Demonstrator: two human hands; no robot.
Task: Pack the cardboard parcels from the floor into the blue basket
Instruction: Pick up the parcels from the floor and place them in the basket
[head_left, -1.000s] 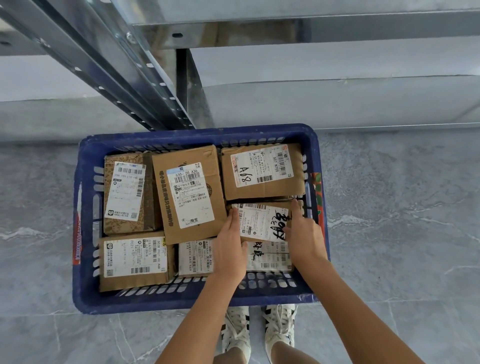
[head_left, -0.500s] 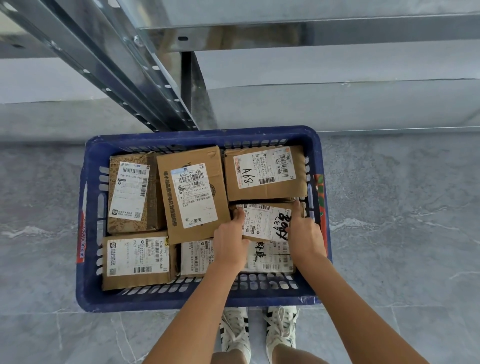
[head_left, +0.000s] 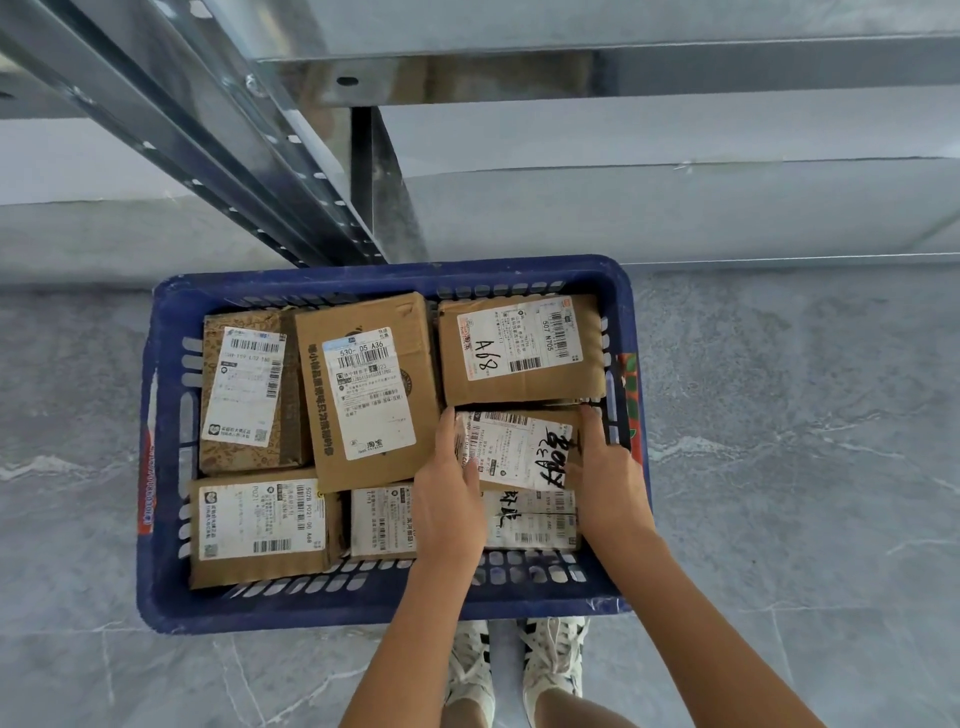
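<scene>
Head view: steep downward, close over basket (head_left: 161, 467).

Six parcels (head_left: 367, 384); one basket (head_left: 384, 273); two hands (head_left: 451, 512)

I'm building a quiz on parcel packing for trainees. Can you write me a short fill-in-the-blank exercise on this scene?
1. The parcels lie in a basket coloured ____.
2. Both hands, left and right, grip one small parcel at the basket's ____ side.
3. The parcel in the far right corner bears the handwritten code ____.
4. Behind the basket stands a ____ rack.

Missing words: blue; right; A68; metal
</scene>
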